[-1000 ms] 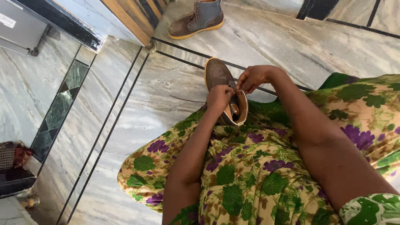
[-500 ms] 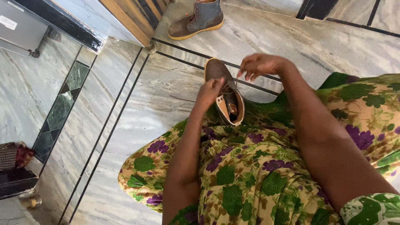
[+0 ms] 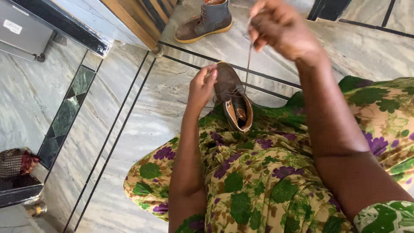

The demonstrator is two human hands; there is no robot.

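A brown lace-up boot (image 3: 230,92) rests on my lap, toe pointing away, on a green and yellow floral dress (image 3: 258,185). My left hand (image 3: 202,86) grips the boot's left side near the toe. My right hand (image 3: 280,28) is raised high above the boot and pinches the end of a thin shoelace (image 3: 248,64), which runs taut down to the boot's eyelets.
The matching boot (image 3: 207,21) stands on the marble floor ahead, next to a wooden door frame (image 3: 138,19). A grey metal box (image 3: 26,36) sits at upper left. A dark tray with a woven item (image 3: 17,168) lies at the left edge.
My right hand has risen from the boot's opening, pulling the shoelace up and taut. My left hand moved from the boot's opening to its side.
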